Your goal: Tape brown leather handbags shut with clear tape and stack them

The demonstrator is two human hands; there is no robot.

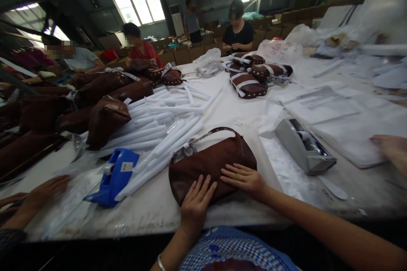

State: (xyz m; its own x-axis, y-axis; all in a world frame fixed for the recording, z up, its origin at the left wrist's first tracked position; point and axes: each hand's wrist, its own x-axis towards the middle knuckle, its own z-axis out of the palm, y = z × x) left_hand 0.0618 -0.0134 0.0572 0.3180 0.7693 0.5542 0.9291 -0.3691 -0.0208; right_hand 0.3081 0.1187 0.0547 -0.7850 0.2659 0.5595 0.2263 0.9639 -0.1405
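Observation:
A brown leather handbag (210, 163) with a thin strap lies flat on the white table (229, 110) right in front of me. My left hand (196, 204) rests on its near lower edge, fingers stretched out and flat. My right hand (244, 179) lies flat on the bag's right side, fingers spread and pointing left. Neither hand grips anything.
White rolled paper tubes (165, 129) lie left of the bag, beside a blue tape dispenser (115, 176). A grey tape dispenser (303, 145) sits to the right. More brown bags (106, 120) pile at left; wrapped bags (248, 84) farther back. Other people's hands show at the left (44, 192) and right (392, 150) edges.

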